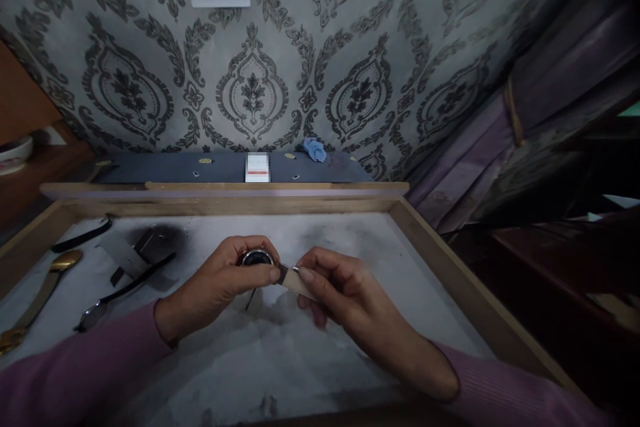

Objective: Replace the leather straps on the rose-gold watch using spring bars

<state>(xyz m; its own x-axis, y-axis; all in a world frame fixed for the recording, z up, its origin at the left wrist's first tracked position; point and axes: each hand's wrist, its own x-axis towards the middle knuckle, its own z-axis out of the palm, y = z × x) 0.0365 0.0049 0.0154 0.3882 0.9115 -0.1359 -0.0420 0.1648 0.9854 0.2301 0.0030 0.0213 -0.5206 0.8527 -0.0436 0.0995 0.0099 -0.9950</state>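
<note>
My left hand (pixel 233 273) is closed around a wristwatch (pixel 258 257) with a dark face and a silvery round case, its thumb across the lower edge. A thin dark piece (pixel 251 299) hangs below the watch. From the watch a pale watch strap (pixel 300 285), dark at its end, runs to the right. My right hand (pixel 345 283) pinches this strap between thumb and fingers. Beside the right fingertips shows a small slim metal piece (pixel 291 268), too small to name. Both hands are above the white bottom of a wooden-framed tray (pixel 400 373).
On the left of the tray lie a gold watch (pixel 66 260), a watch with a black strap (pixel 95 315), a grey strap piece (pixel 120 255) and a black strap (pixel 83 235). Behind the rim are a small white box (pixel 257 169) and a crumpled blue cloth (pixel 315 149).
</note>
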